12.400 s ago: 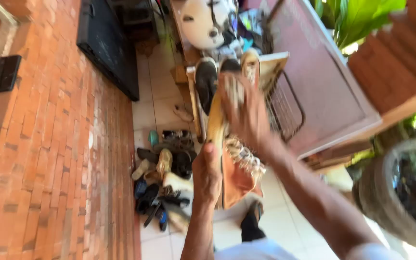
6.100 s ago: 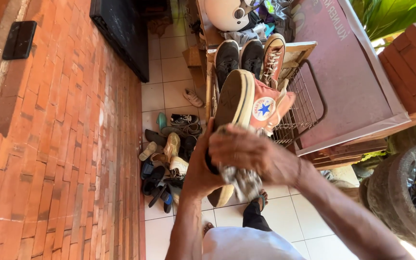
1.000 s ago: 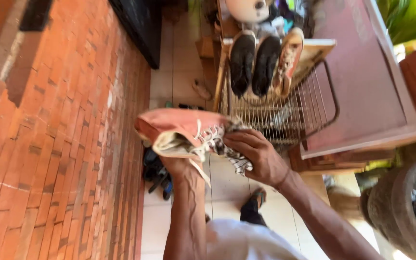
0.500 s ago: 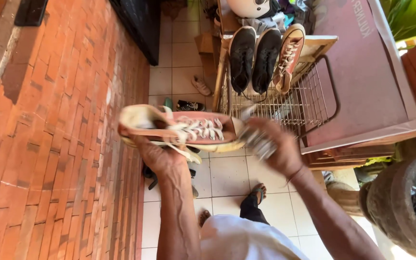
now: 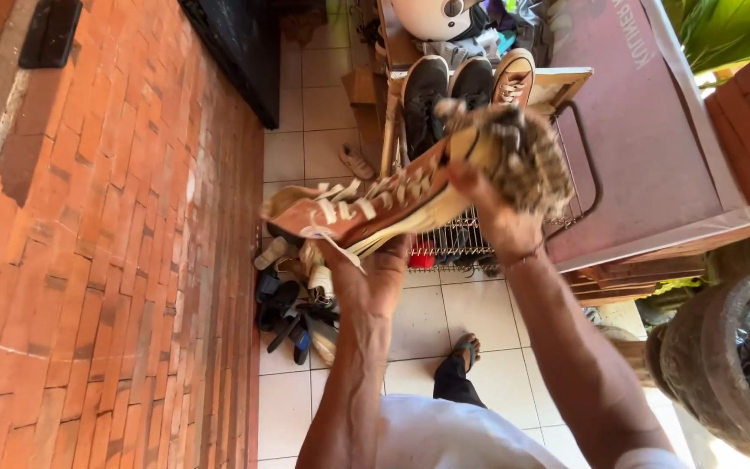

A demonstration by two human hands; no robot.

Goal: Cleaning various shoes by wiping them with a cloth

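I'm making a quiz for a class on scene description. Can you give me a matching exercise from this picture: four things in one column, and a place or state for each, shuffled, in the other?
Things:
1. orange sneaker
2. patterned rag
3. pair of black shoes
4. pile of footwear

Places or states:
A. on the tiled floor by the brick wall
B. bunched in the right hand, at the sneaker's toe
C. on top of the wire rack
D. held from below by the left hand

Pairs: 1-D, 2-B, 3-C, 4-A

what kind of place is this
Probably the tiled entry porch of a home: a wire shoe rack with shoes on top, a pile of shoes and sandals on the floor by a brick wall, and green plants beyond.
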